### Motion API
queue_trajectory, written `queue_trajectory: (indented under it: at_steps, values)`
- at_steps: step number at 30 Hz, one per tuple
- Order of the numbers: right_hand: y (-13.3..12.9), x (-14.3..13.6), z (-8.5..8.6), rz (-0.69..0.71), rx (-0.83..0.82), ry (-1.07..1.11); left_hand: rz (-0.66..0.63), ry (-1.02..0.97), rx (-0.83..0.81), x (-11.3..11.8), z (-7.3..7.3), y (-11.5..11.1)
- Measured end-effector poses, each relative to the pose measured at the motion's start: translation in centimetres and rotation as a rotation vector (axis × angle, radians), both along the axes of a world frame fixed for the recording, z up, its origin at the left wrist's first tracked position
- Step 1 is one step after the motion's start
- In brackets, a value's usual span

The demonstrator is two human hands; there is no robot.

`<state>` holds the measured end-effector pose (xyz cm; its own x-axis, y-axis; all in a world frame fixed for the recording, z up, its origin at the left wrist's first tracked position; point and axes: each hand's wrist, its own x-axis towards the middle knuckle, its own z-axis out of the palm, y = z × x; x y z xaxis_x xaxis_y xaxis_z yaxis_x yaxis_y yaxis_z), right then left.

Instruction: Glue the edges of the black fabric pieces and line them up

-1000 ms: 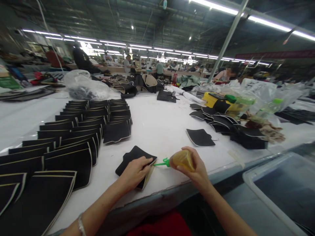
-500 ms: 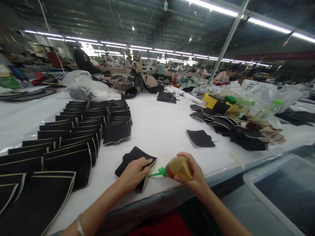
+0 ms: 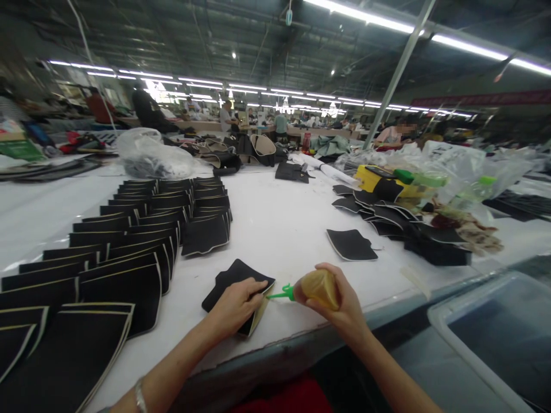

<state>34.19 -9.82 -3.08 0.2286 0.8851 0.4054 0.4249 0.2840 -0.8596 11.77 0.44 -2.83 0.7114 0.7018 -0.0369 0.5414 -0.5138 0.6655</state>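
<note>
A black leather-like piece lies on the white table near its front edge. My left hand grips it at the right side, thumb and fingers closed near a lifted edge that shows a tan underside. In my right hand is a squeeze bottle of amber liquid, tilted on its side. Its thin green nozzle points left, with the tip at the piece's tan edge. Whether liquid is flowing out cannot be made out.
Rows of overlapping black pieces cover the table's left. A single black piece and a loose pile lie to the right, near a yellow box. A translucent bin stands below the table's right edge.
The nozzle tip has travelled up and slightly right along the piece's edge as my right hand shifted the bottle. My left hand keeps its hold on the piece.
</note>
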Motion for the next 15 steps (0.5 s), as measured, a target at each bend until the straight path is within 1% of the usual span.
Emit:
queue_trajectory:
  at_steps: [5,7,9,11,12,13,15]
  values:
    - [0.4,0.1,0.1,-0.080,0.034,-0.012,0.009,0.006,-0.012,0.0,0.0,0.0]
    - [0.3,0.0,0.2,-0.073,0.011,-0.013,-0.001,-0.001,-0.010,0.1,0.0,0.0]
    - [0.0,-0.3,0.3,-0.048,-0.032,0.037,0.003,-0.011,-0.002,0.1,0.1,0.1]
    - [-0.4,-0.5,0.1,-0.027,-0.090,0.158,0.018,-0.032,-0.002,0.0,0.3,0.0]
    - [-0.5,-0.5,-0.2,-0.019,-0.123,0.255,0.026,-0.047,-0.010,-0.1,0.4,-0.1]
    - [-0.7,-0.5,-0.6,-0.023,-0.143,0.373,0.036,-0.069,-0.025,-0.3,0.5,-0.2]
    - [-0.5,0.0,-1.5,-0.013,-0.208,0.726,0.057,-0.115,-0.077,-0.7,0.3,-0.3]
